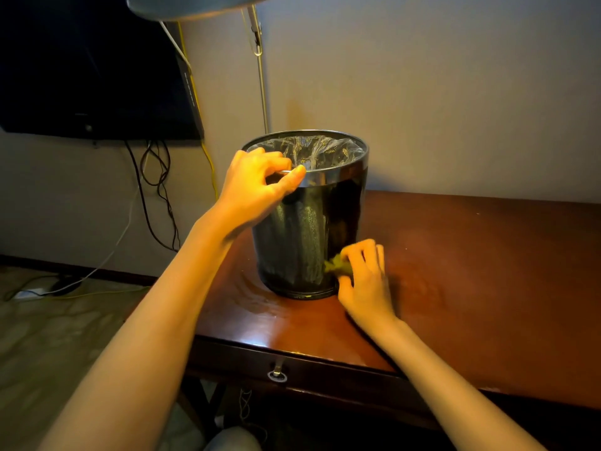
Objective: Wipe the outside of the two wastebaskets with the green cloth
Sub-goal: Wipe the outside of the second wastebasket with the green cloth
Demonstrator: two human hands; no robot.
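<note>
Nearest, the dark wooden table (471,271) shows a drawer with 1 ring pull (277,375) on its front edge. On the tabletop, the right hand (366,281) curls its fingers round the bunched green cloth (336,265) and presses it against the lower right wall of the wastebasket (302,242), just above the base. That low position suggests this stroke covers the bottom band of the outside.

The left hand (257,187) grips the metal rim on the near left, fingers hooked over the edge and thumb on the outer band. The likely reason is to steady the light bin against the sideways push of the cloth, and perhaps to turn it.

The wastebasket stands upright near the table's left end, black with a silvery rim. Inside is a clear plastic liner (312,149) folded over the rim; I cannot tell whether it holds anything. Only 1 of the 2 wastebaskets is in view.

Behind it a lamp pole (261,86) rises against the wall, with a dark television (91,66) to its left.
</note>
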